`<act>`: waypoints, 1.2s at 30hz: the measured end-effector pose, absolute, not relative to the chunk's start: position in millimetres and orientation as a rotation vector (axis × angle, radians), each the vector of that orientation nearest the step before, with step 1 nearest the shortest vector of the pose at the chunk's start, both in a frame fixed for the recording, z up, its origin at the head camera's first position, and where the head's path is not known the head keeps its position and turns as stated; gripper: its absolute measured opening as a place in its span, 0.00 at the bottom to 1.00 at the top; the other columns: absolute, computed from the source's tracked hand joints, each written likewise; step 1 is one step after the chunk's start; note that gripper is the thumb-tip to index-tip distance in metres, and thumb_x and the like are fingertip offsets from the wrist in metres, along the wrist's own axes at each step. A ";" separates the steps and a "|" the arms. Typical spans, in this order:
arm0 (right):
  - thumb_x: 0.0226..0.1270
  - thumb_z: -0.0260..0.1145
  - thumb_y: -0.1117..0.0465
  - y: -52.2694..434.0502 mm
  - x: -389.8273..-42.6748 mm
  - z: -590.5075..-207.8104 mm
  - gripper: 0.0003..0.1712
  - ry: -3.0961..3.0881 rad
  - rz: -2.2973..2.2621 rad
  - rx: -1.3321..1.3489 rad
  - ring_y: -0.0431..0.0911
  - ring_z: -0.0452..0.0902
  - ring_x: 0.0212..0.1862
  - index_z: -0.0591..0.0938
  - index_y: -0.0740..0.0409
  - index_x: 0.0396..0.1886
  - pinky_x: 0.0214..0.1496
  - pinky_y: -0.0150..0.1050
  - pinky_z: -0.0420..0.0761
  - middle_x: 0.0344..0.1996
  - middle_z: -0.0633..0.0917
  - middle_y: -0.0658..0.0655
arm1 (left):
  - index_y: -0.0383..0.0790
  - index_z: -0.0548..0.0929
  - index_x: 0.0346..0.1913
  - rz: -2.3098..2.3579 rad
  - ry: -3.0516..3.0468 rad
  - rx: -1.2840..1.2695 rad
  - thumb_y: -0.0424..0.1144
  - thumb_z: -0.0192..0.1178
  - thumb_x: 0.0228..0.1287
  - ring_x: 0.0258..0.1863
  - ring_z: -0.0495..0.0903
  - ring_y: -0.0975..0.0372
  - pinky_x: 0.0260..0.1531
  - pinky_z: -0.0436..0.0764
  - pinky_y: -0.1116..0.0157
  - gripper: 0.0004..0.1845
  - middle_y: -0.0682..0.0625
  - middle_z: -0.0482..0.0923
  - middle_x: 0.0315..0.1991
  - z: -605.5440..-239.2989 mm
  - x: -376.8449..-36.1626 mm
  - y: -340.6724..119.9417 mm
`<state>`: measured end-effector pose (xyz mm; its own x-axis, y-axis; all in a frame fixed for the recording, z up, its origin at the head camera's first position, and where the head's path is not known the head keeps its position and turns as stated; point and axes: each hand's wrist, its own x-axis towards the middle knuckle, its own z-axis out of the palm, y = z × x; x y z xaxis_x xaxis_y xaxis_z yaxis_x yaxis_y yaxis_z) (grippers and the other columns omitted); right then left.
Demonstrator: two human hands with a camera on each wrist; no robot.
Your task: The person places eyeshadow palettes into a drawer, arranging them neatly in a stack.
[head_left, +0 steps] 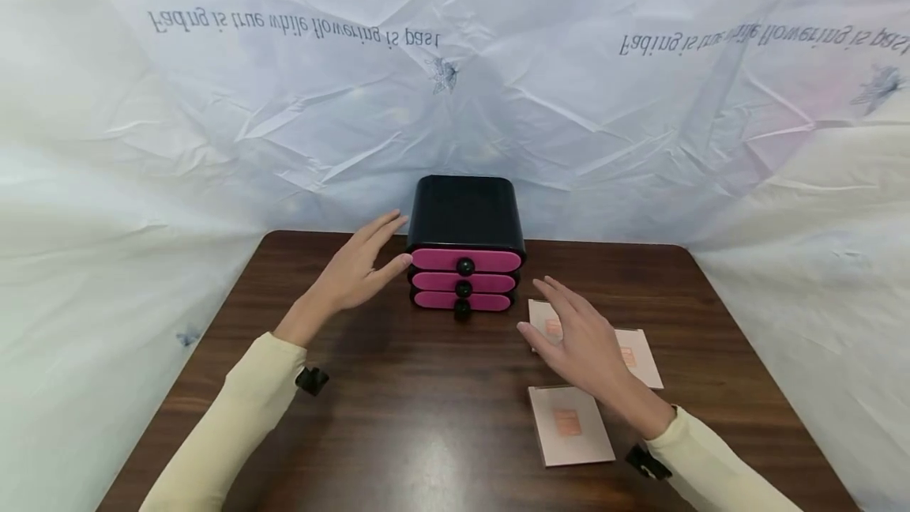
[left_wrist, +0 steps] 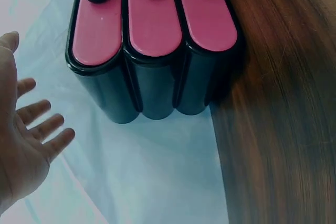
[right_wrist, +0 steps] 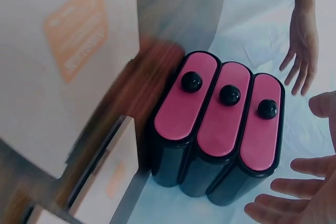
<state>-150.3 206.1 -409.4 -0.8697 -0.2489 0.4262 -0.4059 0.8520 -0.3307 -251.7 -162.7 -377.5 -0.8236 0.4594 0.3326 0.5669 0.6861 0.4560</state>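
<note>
While both hands, left hand (head_left: 355, 271) and right hand (head_left: 579, 342), hover spread, I judge the drawer box (head_left: 465, 243) stiff, glossy, slippery; grip its sides.

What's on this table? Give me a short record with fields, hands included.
Surface: dark wooden table
Main item: black drawer unit, three pink drawer fronts with black knobs, all closed
Left hand: open, fingers straight, beside the unit's left side; contact unclear
Right hand: open, hovering over pale cards
Cards: three pale cards with orange labels, right of the unit
Backdrop: wrinkled white sheet with printed text
</note>
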 end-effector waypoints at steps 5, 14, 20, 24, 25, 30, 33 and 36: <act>0.69 0.67 0.37 196.0 -156.2 -406.0 0.40 -2.654 0.657 0.498 0.58 0.77 0.65 0.74 0.52 0.73 0.58 0.62 0.80 0.69 0.77 0.59 | 0.51 0.60 0.81 -0.982 -2.682 -0.883 0.61 0.52 0.77 0.80 0.54 0.51 0.72 0.62 0.39 0.37 0.51 0.51 0.82 -381.0 -257.4 -157.2; 0.69 0.67 0.38 169.4 -173.5 -412.5 0.34 -2.603 0.781 0.536 0.50 0.85 0.51 0.80 0.51 0.68 0.47 0.50 0.85 0.59 0.85 0.55 | 0.51 0.69 0.77 -1.171 -2.621 -0.924 0.55 0.55 0.78 0.77 0.61 0.52 0.70 0.66 0.41 0.30 0.48 0.58 0.80 -398.0 -281.1 -154.9; 0.70 0.67 0.38 156.3 -183.3 -417.2 0.32 -2.593 1.014 0.537 0.45 0.85 0.43 0.81 0.51 0.65 0.43 0.48 0.85 0.55 0.86 0.55 | 0.53 0.75 0.73 -1.196 -2.621 -0.957 0.54 0.57 0.76 0.73 0.68 0.52 0.67 0.71 0.44 0.26 0.52 0.62 0.78 -398.3 -291.1 -153.8; 0.70 0.67 0.37 149.9 -189.1 -417.1 0.30 -2.579 1.116 0.519 0.45 0.85 0.49 0.83 0.50 0.63 0.46 0.50 0.86 0.53 0.87 0.53 | 0.52 0.78 0.70 -1.195 -2.625 -0.955 0.53 0.59 0.76 0.72 0.69 0.53 0.59 0.76 0.46 0.25 0.53 0.66 0.76 -396.3 -295.2 -155.3; 0.69 0.67 0.37 148.5 -190.7 -417.2 0.30 -2.578 1.130 0.508 0.45 0.85 0.50 0.83 0.49 0.62 0.47 0.49 0.86 0.52 0.88 0.52 | 0.51 0.78 0.70 -1.195 -2.626 -0.953 0.53 0.59 0.75 0.72 0.69 0.53 0.57 0.77 0.47 0.25 0.53 0.66 0.76 -395.8 -296.0 -155.8; 0.68 0.68 0.36 142.2 -199.8 -419.6 0.27 -2.570 1.224 0.444 0.40 0.86 0.45 0.86 0.48 0.56 0.46 0.43 0.87 0.45 0.89 0.47 | 0.50 0.80 0.68 -1.191 -2.632 -0.953 0.53 0.61 0.74 0.71 0.71 0.54 0.48 0.77 0.52 0.24 0.53 0.69 0.74 -393.4 -300.3 -157.1; 0.66 0.69 0.35 138.0 -205.0 -420.8 0.27 -2.563 1.290 0.414 0.38 0.87 0.42 0.87 0.49 0.52 0.44 0.41 0.88 0.41 0.90 0.46 | 0.50 0.81 0.67 -1.180 -2.632 -0.954 0.53 0.61 0.74 0.70 0.71 0.55 0.48 0.77 0.53 0.23 0.53 0.70 0.73 -393.2 -302.3 -157.6; 0.65 0.69 0.33 134.0 -209.9 -422.5 0.28 -2.554 1.334 0.387 0.37 0.87 0.39 0.89 0.50 0.50 0.42 0.40 0.88 0.39 0.90 0.45 | 0.50 0.82 0.66 -1.179 -2.626 -0.958 0.52 0.62 0.74 0.71 0.71 0.54 0.53 0.78 0.51 0.23 0.52 0.71 0.73 -393.4 -303.3 -157.7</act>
